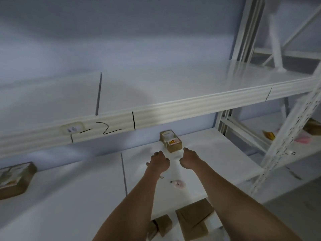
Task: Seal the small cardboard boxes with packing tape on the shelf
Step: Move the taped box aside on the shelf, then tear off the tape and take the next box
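Note:
A small brown cardboard box with a white label on top stands at the back of the white shelf, under the upper shelf. My left hand hovers just in front and left of it, fingers loosely curled and holding nothing. My right hand is just right of the box's front corner, fingers also loosely curled and empty. Neither hand touches the box. A small pink object, possibly a cutter or tape holder, lies on the shelf between my forearms. A larger labelled cardboard box sits at the far left.
The upper shelf beam with black marker writing hangs low over the work area. A perforated white upright stands at the right. Brown cardboard boxes lie below the shelf's front edge. A neighbouring shelf holds a box and coloured packets.

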### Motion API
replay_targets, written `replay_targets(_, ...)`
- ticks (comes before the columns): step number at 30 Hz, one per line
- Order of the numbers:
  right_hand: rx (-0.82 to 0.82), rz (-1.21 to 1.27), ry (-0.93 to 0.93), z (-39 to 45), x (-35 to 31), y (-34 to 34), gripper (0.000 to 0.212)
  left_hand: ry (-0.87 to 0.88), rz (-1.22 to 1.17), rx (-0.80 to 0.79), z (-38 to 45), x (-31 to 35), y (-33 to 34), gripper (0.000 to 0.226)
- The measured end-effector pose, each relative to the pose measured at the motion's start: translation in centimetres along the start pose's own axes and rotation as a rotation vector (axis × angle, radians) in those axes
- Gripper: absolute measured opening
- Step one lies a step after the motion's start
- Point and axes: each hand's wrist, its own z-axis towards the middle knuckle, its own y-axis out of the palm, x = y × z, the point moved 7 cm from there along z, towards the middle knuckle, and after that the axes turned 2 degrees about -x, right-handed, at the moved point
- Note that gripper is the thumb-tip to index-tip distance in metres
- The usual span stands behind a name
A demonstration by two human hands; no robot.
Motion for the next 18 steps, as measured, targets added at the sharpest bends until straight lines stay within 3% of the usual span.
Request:
replay_targets(4, 0.004, -0.061, -0.010, 3.9, -0.4, -1.4, 0.056, -0.004, -0.101, -0.020, 7.8, 0.7, 1.8, 0.055)
replay_targets(8, 0.013, -0.090, -0.038, 6.8, -0.7, -3.0, 0.045, 0.015, -0.223, -0.039, 11.0, 2.6, 2.4, 0.042)
replay_targets(14, -0.041, -0.051, -0.007, 10.8, -0.2, -3.2, 0.054, -0.044, -0.537, -0.044, 20.5, 0.5, 7.0, 0.053)
replay_targets(18, -0.095, -0.022, -0.024, 12.7, -0.1, -2.4, 0.048, -0.030, -0.759, -0.018, 12.4, 4.5, 1.8, 0.041)
